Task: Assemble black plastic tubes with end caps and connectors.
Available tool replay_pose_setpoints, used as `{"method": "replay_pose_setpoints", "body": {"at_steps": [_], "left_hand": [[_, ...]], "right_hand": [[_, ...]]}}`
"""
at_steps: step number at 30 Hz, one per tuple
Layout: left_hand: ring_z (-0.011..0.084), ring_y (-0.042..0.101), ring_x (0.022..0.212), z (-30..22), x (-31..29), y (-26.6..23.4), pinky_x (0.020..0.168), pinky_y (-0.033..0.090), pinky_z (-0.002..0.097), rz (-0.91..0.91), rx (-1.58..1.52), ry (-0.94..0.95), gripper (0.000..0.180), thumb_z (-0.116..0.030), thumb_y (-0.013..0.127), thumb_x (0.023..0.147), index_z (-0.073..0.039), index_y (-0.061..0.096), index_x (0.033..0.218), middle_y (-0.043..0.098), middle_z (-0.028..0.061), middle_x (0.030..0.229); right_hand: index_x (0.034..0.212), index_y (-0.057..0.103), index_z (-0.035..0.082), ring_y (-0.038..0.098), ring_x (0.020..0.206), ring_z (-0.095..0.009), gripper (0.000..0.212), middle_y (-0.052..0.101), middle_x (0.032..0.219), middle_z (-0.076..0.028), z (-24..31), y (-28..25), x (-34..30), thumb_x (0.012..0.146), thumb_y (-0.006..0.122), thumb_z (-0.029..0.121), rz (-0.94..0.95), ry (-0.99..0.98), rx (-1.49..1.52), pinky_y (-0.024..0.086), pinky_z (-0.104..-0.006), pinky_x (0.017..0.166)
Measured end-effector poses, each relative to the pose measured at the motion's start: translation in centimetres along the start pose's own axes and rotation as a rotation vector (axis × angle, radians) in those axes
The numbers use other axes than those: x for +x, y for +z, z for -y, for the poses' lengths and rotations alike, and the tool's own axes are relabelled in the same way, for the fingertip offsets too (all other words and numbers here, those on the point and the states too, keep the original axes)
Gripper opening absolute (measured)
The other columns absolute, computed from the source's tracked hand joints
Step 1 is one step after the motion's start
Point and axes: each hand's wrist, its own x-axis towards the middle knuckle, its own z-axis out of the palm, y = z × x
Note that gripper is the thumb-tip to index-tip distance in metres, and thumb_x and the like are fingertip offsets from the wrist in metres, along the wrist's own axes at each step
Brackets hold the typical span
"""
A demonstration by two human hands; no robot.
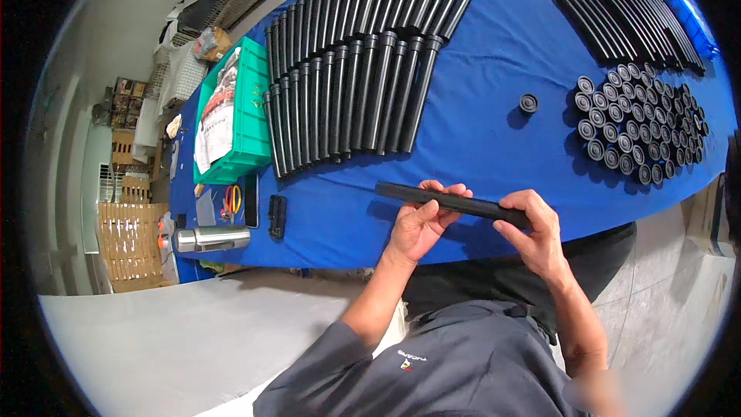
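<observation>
A long black tube (432, 199) lies across both my hands just above the near edge of the blue table (494, 108). My left hand (421, 220) cradles it near the middle, fingers curled around it. At the tube's right end, my right hand (532, 224) grips it. Beyond my hands, two rows of black tubes with flared ends (347, 93) lie side by side. A single black round cap (529, 103) sits alone on the cloth, left of a cluster of many black caps (641, 124).
More thin black tubes (625, 8) lie at the far right beside a blue bin (683, 0). A green crate (247, 116) holding a bag stands at the left, with scissors (233, 199), a black flat device (276, 216) and a steel flask (212, 239) near it.
</observation>
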Motion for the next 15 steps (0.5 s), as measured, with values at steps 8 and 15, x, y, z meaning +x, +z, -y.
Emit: {"method": "replay_pose_setpoints", "body": {"at_steps": [8,15], "left_hand": [[0.042,0.05,0.131,-0.1,0.1,0.0,0.112,0.041,0.0545,-0.051,0.012,0.004,0.037,-0.007,0.071,0.089,-0.005,0.057,0.123,0.06,0.0241,0.13],[0.0416,0.052,0.129,-0.4,0.0,-0.3,0.11,0.043,0.0539,-0.014,0.058,0.042,0.032,-0.005,0.067,0.092,-0.005,0.056,0.122,0.059,0.0262,0.131]], "right_hand": [[0.114,0.062,0.002,0.066,0.086,-0.023,0.039,0.067,0.095,-0.013,0.5,0.1,-0.2,0.081,0.079,0.015,0.063,0.379,0.139,0.051,-0.034,0.074],[0.111,0.064,0.001,0.066,0.08,-0.016,0.034,0.067,0.089,-0.009,0.3,0.4,0.3,0.083,0.079,0.014,0.034,0.292,0.187,0.051,-0.0318,0.068]]}}
